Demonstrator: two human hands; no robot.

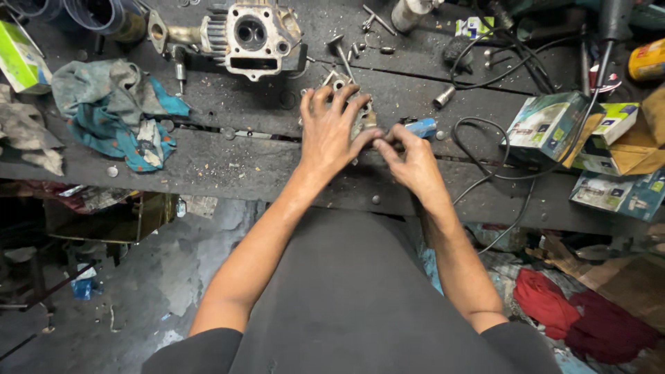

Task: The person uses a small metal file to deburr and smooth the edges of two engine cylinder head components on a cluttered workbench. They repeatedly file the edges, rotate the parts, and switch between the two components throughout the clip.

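Left hand (334,131), fingers spread flat, presses down on a small grey metal engine part (360,114) at mid-bench (228,166). Right hand (410,161), fingers curled and pinched together, touches the part's near right edge. A blue cloth (111,111) lies far left.

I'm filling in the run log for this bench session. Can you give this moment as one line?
left hand: flat on metal engine part | right hand: fingertips pinching at its edge | engine cylinder: behind, untouched | rag: left
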